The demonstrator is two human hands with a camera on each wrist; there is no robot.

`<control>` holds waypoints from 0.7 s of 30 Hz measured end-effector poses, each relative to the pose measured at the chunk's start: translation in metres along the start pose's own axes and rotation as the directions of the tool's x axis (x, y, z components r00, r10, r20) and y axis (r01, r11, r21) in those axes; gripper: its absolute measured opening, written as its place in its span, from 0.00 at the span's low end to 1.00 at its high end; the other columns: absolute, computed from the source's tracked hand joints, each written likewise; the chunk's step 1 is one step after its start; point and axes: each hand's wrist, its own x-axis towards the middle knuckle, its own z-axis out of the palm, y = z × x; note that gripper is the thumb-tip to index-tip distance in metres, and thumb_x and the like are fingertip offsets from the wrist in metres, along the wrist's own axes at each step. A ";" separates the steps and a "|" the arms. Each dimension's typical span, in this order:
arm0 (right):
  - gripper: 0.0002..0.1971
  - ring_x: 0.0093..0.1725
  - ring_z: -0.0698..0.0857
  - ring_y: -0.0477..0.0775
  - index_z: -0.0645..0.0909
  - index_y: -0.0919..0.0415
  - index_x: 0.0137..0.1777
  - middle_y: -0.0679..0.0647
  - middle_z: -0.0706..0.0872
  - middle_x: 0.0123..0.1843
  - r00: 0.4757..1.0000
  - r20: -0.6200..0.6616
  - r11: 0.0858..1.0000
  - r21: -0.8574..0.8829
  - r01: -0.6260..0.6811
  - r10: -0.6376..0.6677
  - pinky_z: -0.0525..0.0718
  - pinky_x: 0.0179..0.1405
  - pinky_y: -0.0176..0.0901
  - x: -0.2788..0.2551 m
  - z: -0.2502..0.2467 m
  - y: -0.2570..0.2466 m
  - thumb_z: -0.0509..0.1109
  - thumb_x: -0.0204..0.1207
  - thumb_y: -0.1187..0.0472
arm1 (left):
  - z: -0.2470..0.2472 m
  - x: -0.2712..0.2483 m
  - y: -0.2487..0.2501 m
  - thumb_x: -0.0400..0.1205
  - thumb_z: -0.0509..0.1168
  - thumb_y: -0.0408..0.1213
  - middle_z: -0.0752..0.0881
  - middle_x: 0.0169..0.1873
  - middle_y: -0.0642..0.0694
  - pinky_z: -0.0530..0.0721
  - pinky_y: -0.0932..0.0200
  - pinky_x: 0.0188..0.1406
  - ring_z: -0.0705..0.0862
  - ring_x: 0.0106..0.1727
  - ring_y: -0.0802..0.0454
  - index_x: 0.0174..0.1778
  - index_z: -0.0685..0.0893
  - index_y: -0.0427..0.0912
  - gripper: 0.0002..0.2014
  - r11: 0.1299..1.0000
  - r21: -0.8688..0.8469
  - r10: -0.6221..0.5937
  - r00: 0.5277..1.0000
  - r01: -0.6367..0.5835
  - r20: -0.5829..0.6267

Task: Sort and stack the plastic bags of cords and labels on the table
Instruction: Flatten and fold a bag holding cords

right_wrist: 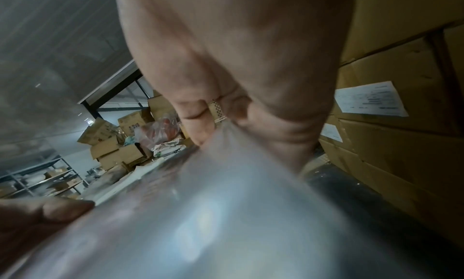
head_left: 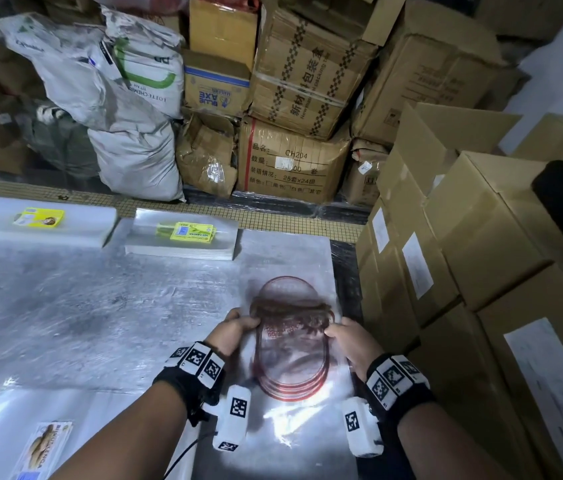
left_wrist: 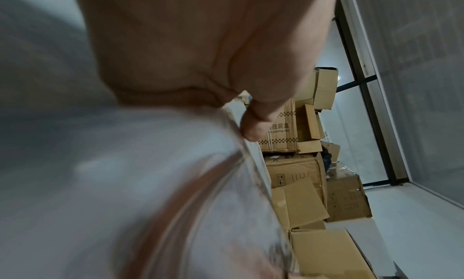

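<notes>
Both hands hold a clear plastic bag [head_left: 292,358] printed with a red oval logo, with dark cords bunched across its upper part. My left hand [head_left: 238,323] pinches the bag's left edge and my right hand [head_left: 344,332] pinches its right edge, just above the plastic-covered table [head_left: 83,323]. The left wrist view shows the thumb pressed on the bag [left_wrist: 150,184]; the right wrist view shows fingers pinching the blurred plastic [right_wrist: 226,194]. Two flat stacks of clear bags lie at the table's far side, one topped with a yellow label [head_left: 39,217], the other with a yellow-green label [head_left: 192,232].
A printed label card [head_left: 43,448] lies on plastic at the near left. Cardboard boxes [head_left: 481,254] are stacked close along the right edge of the table. More boxes [head_left: 294,161] and white sacks [head_left: 134,157] stand behind the table.
</notes>
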 end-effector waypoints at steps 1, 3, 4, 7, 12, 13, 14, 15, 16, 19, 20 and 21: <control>0.04 0.47 0.85 0.62 0.80 0.66 0.45 0.64 0.83 0.44 1.000 -0.005 1.000 0.022 0.010 -0.010 0.77 0.46 0.49 -0.002 0.001 -0.001 0.66 0.77 0.65 | -0.004 0.001 -0.002 0.77 0.63 0.27 0.85 0.53 0.30 0.77 0.30 0.66 0.84 0.56 0.32 0.66 0.75 0.38 0.20 0.999 -0.051 -0.003 1.000 0.005 0.029; 0.04 0.46 0.86 0.62 0.79 0.65 0.41 0.64 0.83 0.42 0.999 -0.012 0.996 0.087 0.032 -0.031 0.80 0.46 0.50 -0.005 0.002 0.002 0.66 0.78 0.68 | -0.009 0.001 -0.004 0.77 0.64 0.27 0.85 0.52 0.29 0.77 0.30 0.64 0.85 0.53 0.32 0.65 0.77 0.41 0.20 0.992 -0.125 0.019 0.997 -0.010 0.069; 0.04 0.48 0.87 0.64 0.80 0.65 0.42 0.66 0.85 0.43 1.000 -0.011 0.992 0.122 0.029 -0.028 0.82 0.49 0.53 -0.007 0.003 0.004 0.66 0.78 0.68 | -0.012 0.002 -0.004 0.76 0.63 0.26 0.86 0.51 0.29 0.79 0.31 0.63 0.85 0.51 0.33 0.65 0.78 0.42 0.20 0.987 -0.162 0.029 0.997 -0.017 0.075; 0.06 0.51 0.87 0.69 0.79 0.65 0.41 0.70 0.83 0.47 1.000 -0.008 0.985 0.169 0.020 -0.019 0.83 0.55 0.58 -0.010 0.009 0.009 0.66 0.80 0.68 | -0.014 0.006 -0.005 0.76 0.63 0.23 0.86 0.47 0.31 0.79 0.35 0.62 0.86 0.47 0.35 0.62 0.78 0.39 0.18 0.972 -0.232 0.052 0.996 -0.034 0.072; 0.05 0.46 0.87 0.63 0.74 0.61 0.43 0.69 0.83 0.44 1.000 -0.016 0.967 0.253 0.020 -0.017 0.82 0.45 0.55 -0.012 0.020 0.012 0.65 0.79 0.68 | -0.019 0.008 -0.008 0.71 0.67 0.35 0.83 0.53 0.33 0.71 0.32 0.74 0.82 0.57 0.34 0.60 0.82 0.43 0.19 0.943 -0.328 -0.032 0.996 0.059 0.088; 0.06 0.44 0.86 0.63 0.74 0.61 0.42 0.69 0.82 0.43 1.000 -0.019 0.960 0.281 0.008 -0.003 0.81 0.43 0.53 -0.012 0.020 0.012 0.64 0.80 0.68 | -0.021 0.010 -0.010 0.72 0.67 0.35 0.84 0.54 0.33 0.74 0.35 0.73 0.83 0.58 0.34 0.62 0.82 0.43 0.21 0.946 -0.319 -0.019 0.994 0.052 0.106; 0.07 0.42 0.85 0.61 0.73 0.61 0.42 0.66 0.81 0.41 1.000 -0.023 0.950 0.311 -0.007 0.015 0.80 0.41 0.50 -0.012 0.020 0.012 0.64 0.82 0.68 | -0.021 0.007 -0.007 0.75 0.64 0.33 0.85 0.52 0.34 0.79 0.41 0.68 0.84 0.55 0.36 0.64 0.82 0.43 0.19 0.966 -0.259 0.016 0.996 0.008 0.092; 0.07 0.40 0.84 0.59 0.73 0.62 0.42 0.64 0.81 0.39 0.999 -0.023 0.936 0.350 -0.028 0.038 0.79 0.38 0.48 -0.012 0.019 0.013 0.64 0.83 0.69 | -0.021 0.006 -0.005 0.79 0.61 0.29 0.85 0.48 0.36 0.82 0.49 0.59 0.84 0.51 0.40 0.63 0.81 0.43 0.17 0.985 -0.163 0.066 0.997 -0.057 0.049; 0.07 0.38 0.84 0.58 0.73 0.64 0.43 0.63 0.81 0.38 0.998 -0.021 0.921 0.387 -0.042 0.055 0.79 0.36 0.46 -0.012 0.019 0.013 0.64 0.84 0.69 | -0.022 0.007 -0.005 0.82 0.58 0.24 0.84 0.47 0.37 0.79 0.54 0.50 0.82 0.48 0.43 0.63 0.78 0.43 0.16 0.992 -0.079 0.104 0.994 -0.103 0.010; 0.10 0.34 0.83 0.55 0.71 0.64 0.40 0.61 0.80 0.35 0.998 0.004 0.909 0.412 -0.061 0.066 0.79 0.28 0.41 -0.016 0.018 0.015 0.64 0.83 0.73 | -0.025 0.011 -0.008 0.83 0.60 0.20 0.83 0.60 0.34 0.81 0.45 0.55 0.81 0.51 0.42 0.65 0.76 0.44 0.19 0.985 -0.015 0.173 0.984 -0.172 0.044; 0.10 0.34 0.84 0.56 0.71 0.65 0.40 0.62 0.81 0.36 0.998 0.008 0.908 0.415 -0.059 0.061 0.80 0.28 0.41 -0.017 0.017 0.016 0.63 0.83 0.75 | -0.027 0.012 -0.009 0.82 0.62 0.20 0.83 0.61 0.34 0.82 0.43 0.54 0.81 0.50 0.42 0.63 0.77 0.46 0.18 0.985 -0.013 0.170 0.985 -0.170 0.031; 0.10 0.37 0.85 0.57 0.72 0.65 0.41 0.64 0.82 0.38 0.998 0.014 0.904 0.424 -0.058 0.057 0.82 0.31 0.42 -0.018 0.017 0.016 0.63 0.82 0.76 | -0.028 0.010 -0.008 0.81 0.63 0.20 0.84 0.57 0.35 0.82 0.46 0.48 0.81 0.46 0.43 0.60 0.79 0.47 0.18 0.986 -0.029 0.165 0.986 -0.165 0.021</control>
